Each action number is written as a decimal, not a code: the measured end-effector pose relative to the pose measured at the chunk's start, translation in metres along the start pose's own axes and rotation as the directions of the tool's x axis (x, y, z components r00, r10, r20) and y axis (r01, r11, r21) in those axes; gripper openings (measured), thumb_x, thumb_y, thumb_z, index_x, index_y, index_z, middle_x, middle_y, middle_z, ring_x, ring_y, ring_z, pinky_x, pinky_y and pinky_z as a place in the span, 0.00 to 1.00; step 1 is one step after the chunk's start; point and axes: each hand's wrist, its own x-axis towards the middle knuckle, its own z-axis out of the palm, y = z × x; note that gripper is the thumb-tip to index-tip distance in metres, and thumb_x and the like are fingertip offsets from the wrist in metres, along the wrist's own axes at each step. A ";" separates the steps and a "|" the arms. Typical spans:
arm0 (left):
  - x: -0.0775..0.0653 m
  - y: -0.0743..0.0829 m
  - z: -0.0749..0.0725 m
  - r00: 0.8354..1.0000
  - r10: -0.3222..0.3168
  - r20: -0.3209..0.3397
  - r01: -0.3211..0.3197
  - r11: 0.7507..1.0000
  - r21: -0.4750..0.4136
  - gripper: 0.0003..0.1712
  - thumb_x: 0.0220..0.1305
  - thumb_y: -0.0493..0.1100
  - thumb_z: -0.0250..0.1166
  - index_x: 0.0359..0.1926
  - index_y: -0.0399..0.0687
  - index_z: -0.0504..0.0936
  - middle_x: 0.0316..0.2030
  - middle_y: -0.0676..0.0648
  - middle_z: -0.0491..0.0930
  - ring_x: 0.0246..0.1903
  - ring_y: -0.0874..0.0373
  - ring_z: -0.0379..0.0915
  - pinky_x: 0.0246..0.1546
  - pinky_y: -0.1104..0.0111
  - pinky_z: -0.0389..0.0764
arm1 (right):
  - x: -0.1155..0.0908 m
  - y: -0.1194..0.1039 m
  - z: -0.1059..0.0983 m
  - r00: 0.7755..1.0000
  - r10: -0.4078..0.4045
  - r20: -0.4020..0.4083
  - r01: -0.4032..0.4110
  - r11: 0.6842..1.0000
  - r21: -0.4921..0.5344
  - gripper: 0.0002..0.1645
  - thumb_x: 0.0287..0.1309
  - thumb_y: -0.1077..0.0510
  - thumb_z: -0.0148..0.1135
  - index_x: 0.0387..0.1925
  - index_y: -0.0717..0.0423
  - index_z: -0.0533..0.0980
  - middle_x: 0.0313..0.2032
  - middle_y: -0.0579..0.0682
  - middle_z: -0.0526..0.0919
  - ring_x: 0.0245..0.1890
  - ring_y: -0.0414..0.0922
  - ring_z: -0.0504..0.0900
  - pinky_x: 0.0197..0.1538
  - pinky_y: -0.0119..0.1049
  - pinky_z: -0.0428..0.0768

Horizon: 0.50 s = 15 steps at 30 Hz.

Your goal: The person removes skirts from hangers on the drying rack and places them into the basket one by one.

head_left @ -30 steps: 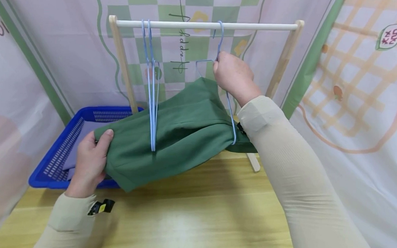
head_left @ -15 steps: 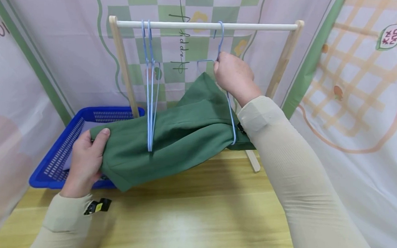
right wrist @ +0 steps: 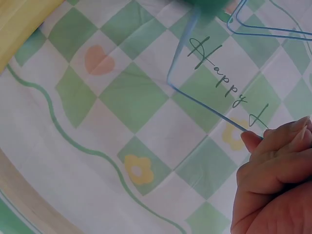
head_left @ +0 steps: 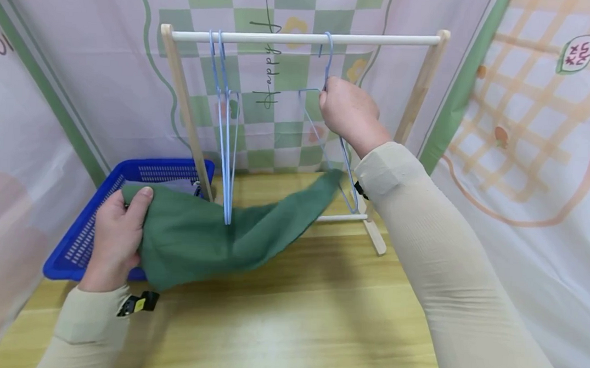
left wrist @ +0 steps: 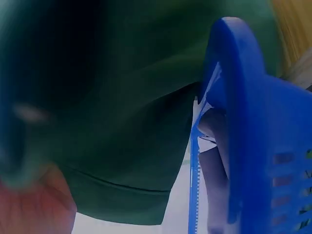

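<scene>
At the left, my left hand (head_left: 117, 236) pinches the end of a green cloth garment (head_left: 198, 240), thumb on top. The garment stretches rightward behind the two left hangers, its free end tapering near the right hanger. My right hand (head_left: 350, 112) grips a blue wire hanger (head_left: 328, 59) just below its hook, which is over the rack's white bar (head_left: 281, 38). Nothing hangs on most of that hanger's frame; whether the garment's tip touches its lower wire is unclear. In the right wrist view the hand (right wrist: 278, 180) holds the hanger wire (right wrist: 209, 108).
Two blue wire hangers (head_left: 226, 164) hang at the rack's left. A blue basket (head_left: 88, 224) with lilac cloth (head_left: 176, 186) in it stands under my left hand. The rack's wooden right leg (head_left: 423, 85) and foot (head_left: 375, 239) stand on the wooden table (head_left: 279, 326).
The green garment has slid left and down off the right hanger, drawn by my left hand, which moved slightly left. My right hand has stayed on the hanger.
</scene>
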 end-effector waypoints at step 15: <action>0.007 0.026 0.004 0.997 0.039 0.072 -0.047 0.993 0.108 0.26 0.68 0.60 0.70 0.36 0.42 0.72 0.24 0.54 0.79 0.19 0.62 0.79 0.16 0.68 0.79 | 0.000 -0.001 0.000 1.000 0.013 0.022 -0.013 1.000 0.001 0.28 0.81 0.49 0.28 0.65 0.54 0.69 0.54 0.54 0.79 0.44 0.53 0.76 0.42 0.47 0.77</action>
